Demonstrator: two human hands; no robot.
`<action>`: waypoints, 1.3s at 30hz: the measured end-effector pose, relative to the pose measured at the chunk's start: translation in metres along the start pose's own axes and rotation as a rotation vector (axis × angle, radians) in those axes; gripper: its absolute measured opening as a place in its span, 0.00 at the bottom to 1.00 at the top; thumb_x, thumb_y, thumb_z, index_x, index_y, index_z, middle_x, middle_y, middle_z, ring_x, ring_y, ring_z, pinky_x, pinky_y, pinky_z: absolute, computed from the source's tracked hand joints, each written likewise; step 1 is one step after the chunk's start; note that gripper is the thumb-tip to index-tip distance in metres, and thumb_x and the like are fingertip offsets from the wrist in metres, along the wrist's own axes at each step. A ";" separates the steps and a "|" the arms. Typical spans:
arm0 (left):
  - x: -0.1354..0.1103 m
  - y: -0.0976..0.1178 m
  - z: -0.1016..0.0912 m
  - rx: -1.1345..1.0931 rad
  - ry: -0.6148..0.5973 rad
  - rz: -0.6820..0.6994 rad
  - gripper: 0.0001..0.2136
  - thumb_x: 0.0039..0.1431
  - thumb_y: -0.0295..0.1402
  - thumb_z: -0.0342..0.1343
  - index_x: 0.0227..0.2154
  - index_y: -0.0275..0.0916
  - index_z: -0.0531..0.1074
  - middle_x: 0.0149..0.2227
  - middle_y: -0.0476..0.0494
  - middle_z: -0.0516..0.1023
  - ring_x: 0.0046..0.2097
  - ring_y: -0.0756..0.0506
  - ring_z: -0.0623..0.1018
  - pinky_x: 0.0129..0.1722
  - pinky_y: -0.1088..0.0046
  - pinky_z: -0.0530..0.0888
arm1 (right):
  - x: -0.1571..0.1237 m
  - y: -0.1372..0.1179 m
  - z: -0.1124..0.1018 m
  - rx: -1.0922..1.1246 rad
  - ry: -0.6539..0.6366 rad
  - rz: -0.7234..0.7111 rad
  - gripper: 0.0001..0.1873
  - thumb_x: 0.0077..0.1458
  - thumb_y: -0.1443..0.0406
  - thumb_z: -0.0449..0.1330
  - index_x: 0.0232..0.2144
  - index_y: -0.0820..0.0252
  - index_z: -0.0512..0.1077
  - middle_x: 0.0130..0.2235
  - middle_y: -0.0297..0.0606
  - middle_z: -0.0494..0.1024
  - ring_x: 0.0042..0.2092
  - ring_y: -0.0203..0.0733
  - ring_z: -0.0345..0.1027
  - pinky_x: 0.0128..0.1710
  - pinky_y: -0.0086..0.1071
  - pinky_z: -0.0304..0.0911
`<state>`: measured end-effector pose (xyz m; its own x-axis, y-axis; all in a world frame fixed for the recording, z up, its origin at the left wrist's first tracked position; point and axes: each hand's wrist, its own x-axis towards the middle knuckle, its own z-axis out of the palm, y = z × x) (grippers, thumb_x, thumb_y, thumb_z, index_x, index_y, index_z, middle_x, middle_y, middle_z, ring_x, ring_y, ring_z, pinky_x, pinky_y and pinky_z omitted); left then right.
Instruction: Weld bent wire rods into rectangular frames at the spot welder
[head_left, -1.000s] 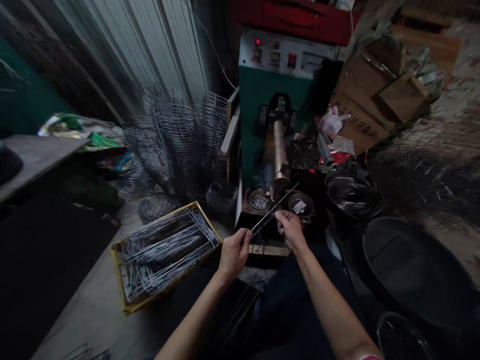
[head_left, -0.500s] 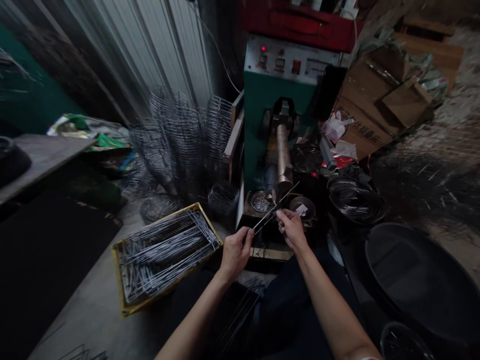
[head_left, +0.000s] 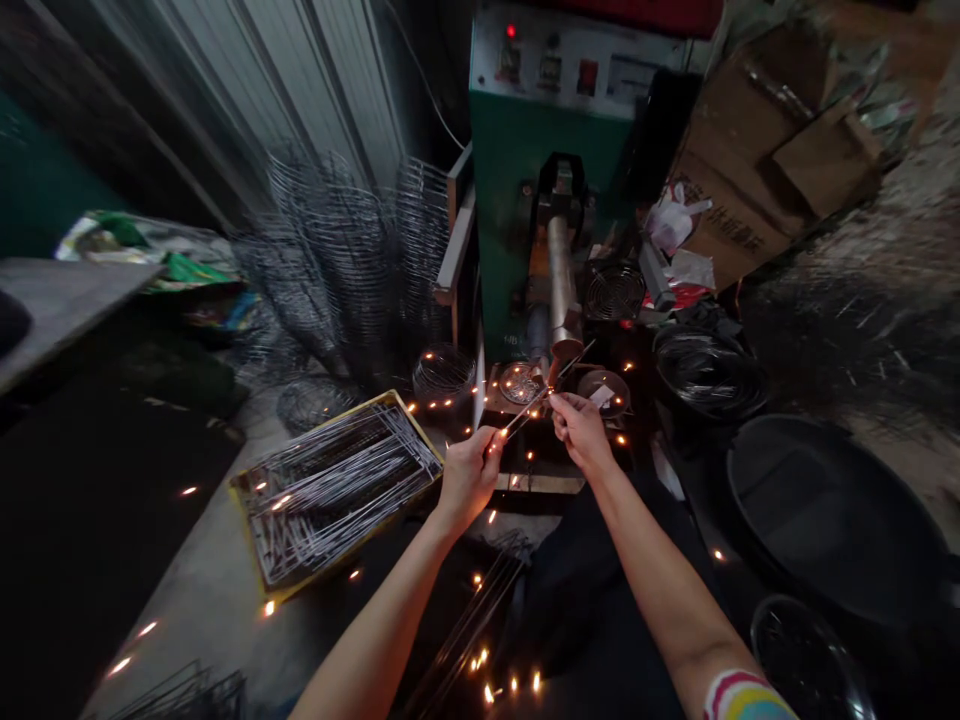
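A thin metal rod (head_left: 517,416) slants up and away from my left hand (head_left: 470,478), its near end pinched between thumb and fingers. Its far part passes beneath the tip of the spot welder's thick metal arm (head_left: 562,280). Bright sparks fly out around that contact point. My right hand (head_left: 583,432) is closed in a pinch close to the rod, right by the welding tip; what lies between its fingertips is too small to make out. Just behind sit a round dish (head_left: 520,382) of small metal bits and a dark round dish (head_left: 613,396) with a white scrap.
The green machine body (head_left: 499,150) with a lit red lamp stands ahead. At left is a yellow-rimmed crate (head_left: 249,515) of metal rods, with stacked wire baskets (head_left: 345,250) behind. To the right are a large black round pan (head_left: 832,510), coiled dark material (head_left: 709,375) and cardboard (head_left: 750,170).
Sparks have burst out at the welding tip and scattered over the crate, floor and lap. The rod and both hands have shifted slightly upward in view, along with the whole scene.
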<state>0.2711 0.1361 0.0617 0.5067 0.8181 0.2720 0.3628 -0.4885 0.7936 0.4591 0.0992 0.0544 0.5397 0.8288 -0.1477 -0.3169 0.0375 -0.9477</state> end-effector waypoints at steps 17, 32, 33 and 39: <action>0.039 -0.003 0.009 -0.030 -0.048 0.089 0.16 0.64 0.38 0.48 0.26 0.35 0.74 0.19 0.53 0.64 0.23 0.52 0.62 0.25 0.76 0.58 | 0.014 -0.009 -0.023 -0.158 0.028 -0.101 0.23 0.44 0.48 0.67 0.21 0.60 0.66 0.16 0.24 0.59 0.16 0.25 0.48 0.14 0.22 0.44; 0.056 -0.008 -0.004 -0.042 -0.168 0.080 0.16 0.63 0.40 0.47 0.25 0.36 0.71 0.20 0.53 0.62 0.24 0.52 0.61 0.24 0.78 0.59 | 0.016 -0.009 -0.025 -0.182 -0.028 -0.125 0.22 0.48 0.47 0.65 0.23 0.59 0.68 0.17 0.26 0.59 0.18 0.28 0.49 0.16 0.24 0.45; 0.056 -0.008 -0.004 -0.042 -0.168 0.080 0.16 0.63 0.40 0.47 0.24 0.36 0.71 0.20 0.54 0.61 0.24 0.52 0.60 0.24 0.78 0.58 | 0.016 -0.010 -0.025 -0.183 -0.027 -0.126 0.22 0.48 0.47 0.65 0.22 0.59 0.68 0.17 0.26 0.59 0.18 0.28 0.49 0.16 0.24 0.45; 0.059 -0.009 -0.004 -0.050 -0.176 0.084 0.17 0.63 0.39 0.48 0.21 0.37 0.66 0.20 0.54 0.58 0.24 0.52 0.58 0.24 0.77 0.58 | 0.017 -0.011 -0.024 -0.183 -0.023 -0.136 0.22 0.47 0.48 0.65 0.20 0.60 0.67 0.16 0.25 0.59 0.17 0.27 0.48 0.15 0.24 0.43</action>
<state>0.2945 0.1897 0.0722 0.6643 0.7069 0.2428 0.2760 -0.5339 0.7993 0.4908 0.0992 0.0558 0.5491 0.8357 -0.0106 -0.0950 0.0498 -0.9942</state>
